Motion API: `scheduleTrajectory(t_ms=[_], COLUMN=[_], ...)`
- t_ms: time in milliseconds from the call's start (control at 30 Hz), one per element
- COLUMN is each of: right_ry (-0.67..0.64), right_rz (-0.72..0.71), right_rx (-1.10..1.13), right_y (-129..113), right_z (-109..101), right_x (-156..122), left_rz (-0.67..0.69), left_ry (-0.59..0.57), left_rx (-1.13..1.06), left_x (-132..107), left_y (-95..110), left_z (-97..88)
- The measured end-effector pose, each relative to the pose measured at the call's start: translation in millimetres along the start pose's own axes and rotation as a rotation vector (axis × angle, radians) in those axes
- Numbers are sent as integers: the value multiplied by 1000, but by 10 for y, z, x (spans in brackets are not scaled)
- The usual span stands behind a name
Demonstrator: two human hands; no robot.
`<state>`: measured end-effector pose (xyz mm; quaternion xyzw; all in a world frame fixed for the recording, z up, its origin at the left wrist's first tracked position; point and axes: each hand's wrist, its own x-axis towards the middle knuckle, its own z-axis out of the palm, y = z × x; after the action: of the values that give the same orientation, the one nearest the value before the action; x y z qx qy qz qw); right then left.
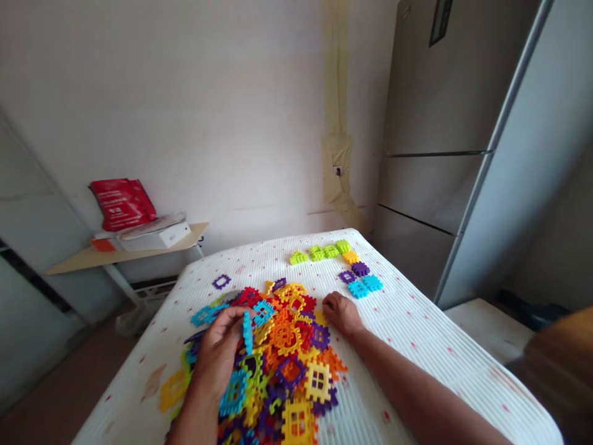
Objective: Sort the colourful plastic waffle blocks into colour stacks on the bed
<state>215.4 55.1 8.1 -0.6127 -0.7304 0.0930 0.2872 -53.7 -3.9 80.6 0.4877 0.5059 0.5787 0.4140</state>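
Observation:
A light-blue interlocking plastic tile (248, 332) stands on edge between the thumb and fingers of my left hand (223, 337), over the left part of a heap of such tiles. Mixed in the heap are yellow window-shaped tiles (317, 381), orange tiles (283, 334), purple frames (291, 371) and red tiles. My right hand (341, 312) rests at the heap's right edge, its fingers curled beside a yellow piece; whether anything is in them is hidden. Beyond it lie sorted tiles: green ones (317, 253), a yellow one (351, 257), purple ones (360, 269) and light-blue ones (372, 283).
A white ribbed cloth with red dots covers the table (407, 346). One purple frame (221, 282) lies apart at the far left. A side table (78, 261) carries a red bag (121, 204) and a white box (169, 237). At the right stands a grey refrigerator (430, 123).

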Motion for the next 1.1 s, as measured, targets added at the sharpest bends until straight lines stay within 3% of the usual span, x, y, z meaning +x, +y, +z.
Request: scheduleTrajectory(t_ms=[133, 367, 533, 700, 900, 1100], right_ry=[-6, -2, 10, -34, 13, -30], right_rz=[-23, -21, 56, 29, -162, -199], right_rx=[15, 63, 408, 704, 581, 539], right_y=[22, 44, -175, -676, -1016, -1075], right_z=[6, -10, -130, -304, -355, -355], right_x=[-3, 2, -28, -159, -351, -391], left_rz=[19, 39, 119, 512, 802, 883], left_ry=[90, 66, 66, 147, 137, 110], left_rx=[-285, -359, -136, 344, 617, 663], left_x=[-61, -60, -83, -158, -214, -220], left_y=[-6, -60, -138, -112, -107, -117], left_z=[22, -8, 19, 85, 154, 181])
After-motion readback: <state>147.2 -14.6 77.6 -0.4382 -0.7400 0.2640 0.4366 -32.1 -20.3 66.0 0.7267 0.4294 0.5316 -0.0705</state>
